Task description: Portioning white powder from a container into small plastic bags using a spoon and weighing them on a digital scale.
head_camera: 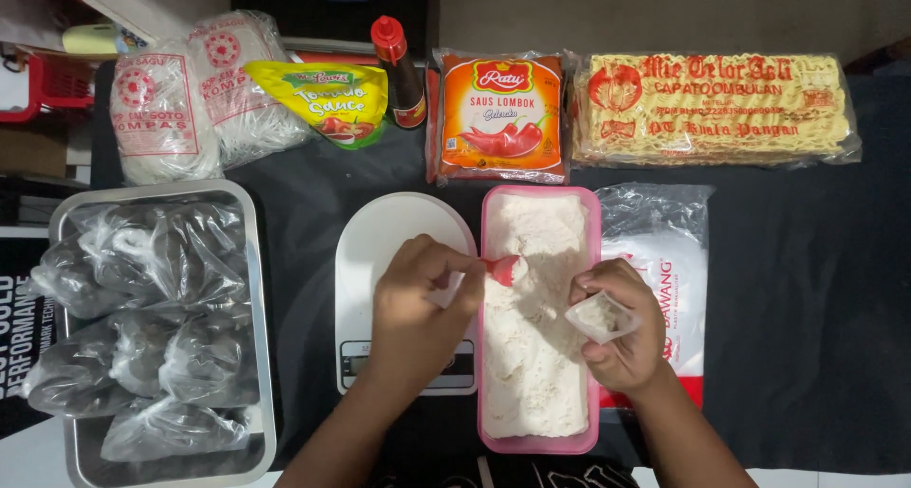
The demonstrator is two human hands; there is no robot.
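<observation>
My left hand (pixel 418 313) grips a small red spoon (pixel 503 270) whose tip hangs over the white powder in a pink rectangular tray (pixel 487 355). My right hand (pixel 622 331) holds a small clear plastic bag (pixel 601 315) with a little white powder in it, over the tray's right rim. A white kitchen scale (pixel 380 232) lies under my left hand, left of the tray.
A metal tray (pixel 261 355) of several filled clear bags sits at left. Along the back lie white noodle packs (pixel 190 90), a yellow sauce pouch (pixel 327 99), a dark bottle (pixel 399 71), an orange chilli sauce pack (pixel 498 118) and yellow egg noodles (pixel 712 109). A powder bag (pixel 664 251) lies right of the pink tray.
</observation>
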